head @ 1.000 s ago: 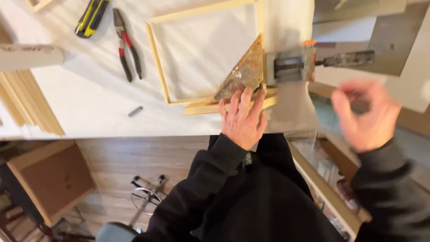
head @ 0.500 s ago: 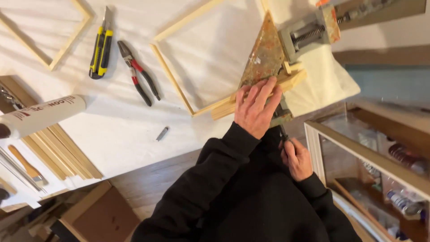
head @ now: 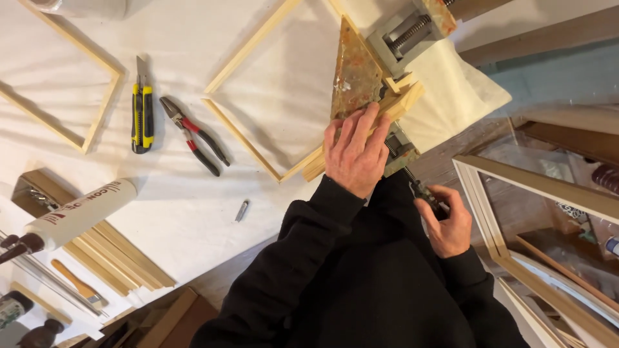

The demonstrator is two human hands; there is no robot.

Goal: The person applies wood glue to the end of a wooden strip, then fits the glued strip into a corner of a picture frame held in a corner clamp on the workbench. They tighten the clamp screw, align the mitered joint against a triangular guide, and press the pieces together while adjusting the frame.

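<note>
Left hand: the left hand (head: 353, 153) lies flat, fingers (head: 369, 122) spread and pressing down on the corner of the pale wooden frame (head: 248, 132), partly over the rusty triangular metal plate (head: 354, 77); it grips nothing.

Right hand: the right hand (head: 446, 222), low by the body at the bench edge, has its fingers curled tight around the dark handle of the clamp screw (head: 422, 191).

Work thing: the frame lies on the white cloth-covered bench (head: 180, 212), its near corner held in the grey metal corner clamp (head: 412, 32).

Progress: as far as I can judge, the frame's four sides are already laid together and the corner is seated in the clamp; the glue-up at this corner looks unfinished, with the screw in hand.

Count, frames: two on the bench, the clamped one and a second pale wooden frame (head: 61, 96) at the left.

Count, hand tools: one yellow-and-black utility knife (head: 142, 109), one pair of red-handled pliers (head: 196, 136).

Count, other: one white cartridge tube (head: 80, 212), one small grey metal piece (head: 241, 209), one bundle of wooden strips (head: 122, 258).
</note>
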